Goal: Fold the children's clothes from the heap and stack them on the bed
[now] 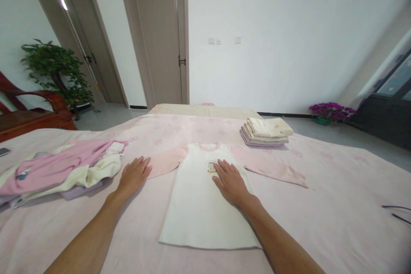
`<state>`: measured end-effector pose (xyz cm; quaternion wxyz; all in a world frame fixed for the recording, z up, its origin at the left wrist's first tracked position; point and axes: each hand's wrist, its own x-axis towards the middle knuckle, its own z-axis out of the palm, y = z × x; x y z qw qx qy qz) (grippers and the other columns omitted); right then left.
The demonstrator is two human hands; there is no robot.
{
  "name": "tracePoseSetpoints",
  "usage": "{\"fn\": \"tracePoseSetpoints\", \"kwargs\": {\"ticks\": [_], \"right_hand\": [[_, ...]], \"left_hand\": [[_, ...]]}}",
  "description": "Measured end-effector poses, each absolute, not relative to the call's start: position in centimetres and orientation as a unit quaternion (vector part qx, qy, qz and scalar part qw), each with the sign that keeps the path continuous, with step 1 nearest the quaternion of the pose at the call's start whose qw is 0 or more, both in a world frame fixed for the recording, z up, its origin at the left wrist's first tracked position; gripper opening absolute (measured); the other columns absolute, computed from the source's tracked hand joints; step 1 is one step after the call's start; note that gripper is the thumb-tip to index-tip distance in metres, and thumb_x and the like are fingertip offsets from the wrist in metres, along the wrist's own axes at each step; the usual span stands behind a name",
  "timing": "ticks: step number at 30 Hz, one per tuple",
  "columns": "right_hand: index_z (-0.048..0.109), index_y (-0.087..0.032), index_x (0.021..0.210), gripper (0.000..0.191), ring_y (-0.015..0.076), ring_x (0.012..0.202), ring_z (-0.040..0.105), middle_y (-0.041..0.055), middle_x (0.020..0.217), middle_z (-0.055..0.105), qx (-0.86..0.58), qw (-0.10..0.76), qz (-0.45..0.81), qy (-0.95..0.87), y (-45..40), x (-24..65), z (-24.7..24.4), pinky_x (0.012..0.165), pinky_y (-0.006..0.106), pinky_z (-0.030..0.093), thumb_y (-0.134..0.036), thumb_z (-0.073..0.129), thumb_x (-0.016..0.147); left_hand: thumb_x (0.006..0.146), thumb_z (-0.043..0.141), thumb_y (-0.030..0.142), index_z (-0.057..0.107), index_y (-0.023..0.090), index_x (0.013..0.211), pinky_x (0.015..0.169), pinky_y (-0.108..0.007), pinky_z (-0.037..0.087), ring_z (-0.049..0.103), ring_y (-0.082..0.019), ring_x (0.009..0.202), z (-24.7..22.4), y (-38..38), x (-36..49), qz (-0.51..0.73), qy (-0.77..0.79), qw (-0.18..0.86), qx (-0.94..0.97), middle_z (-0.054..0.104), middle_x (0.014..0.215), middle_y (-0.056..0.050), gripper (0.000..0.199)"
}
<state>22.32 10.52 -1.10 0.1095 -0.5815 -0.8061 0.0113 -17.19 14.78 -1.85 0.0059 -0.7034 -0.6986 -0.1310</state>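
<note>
A white shirt [205,209] with pink sleeves lies spread flat on the pink patterned sheet [337,222], its collar facing away from me. My left hand [135,174] rests flat at the cuff end of the left sleeve, fingers extended. On the shirt's chest, beside a small printed picture, lies my right hand [231,182], palm down with its fingers apart. Neither hand grips anything.
Loose pink, cream and purple clothes [64,169] are heaped at the left. A folded stack of clothes [266,132] sits at the back right. A phone [4,151] lies at the left edge, and dark thin glasses arms [398,214] show at the right edge.
</note>
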Motion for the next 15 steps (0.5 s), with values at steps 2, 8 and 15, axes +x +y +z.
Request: {"fn": "tracePoseSetpoints", "kwargs": {"ticks": [2,8,15], "right_hand": [[0.041,-0.022,0.148,0.054,0.0266,0.146,0.025,0.0086,0.157,0.031,-0.583,0.109,0.011,-0.805,10.4,22.3,-1.1,0.118,0.047,0.018,-0.044,0.035,0.099],[0.041,-0.023,0.148,0.054,0.0269,0.146,0.025,0.0082,0.157,0.031,-0.583,0.108,0.017,-0.805,10.3,22.3,-0.7,0.118,0.048,0.019,-0.044,0.035,0.098],[0.041,-0.022,0.148,0.054,0.0266,0.146,0.025,0.0081,0.158,0.031,-0.585,0.111,0.019,-0.803,10.4,22.4,-1.0,0.118,0.047,0.018,-0.045,0.034,0.099]], "left_hand": [[0.098,0.032,0.041,0.049,0.021,0.14,0.112,-0.052,0.024,0.036,-0.03,0.139,-2.4,14.9,-17.9,-0.091,-0.726,0.028,-0.681,0.044,0.15,-0.012,0.049],[0.097,0.032,0.032,0.057,0.018,0.131,0.102,-0.044,0.036,0.051,-0.029,0.124,-2.1,15.0,-18.8,-0.072,-0.762,0.075,-0.639,0.057,0.135,-0.015,0.045],[0.097,0.031,0.039,0.065,0.025,0.113,0.077,-0.038,0.046,0.061,-0.028,0.095,-0.3,14.9,-18.9,-0.09,-0.773,0.068,-0.624,0.062,0.111,-0.011,0.041]]}}
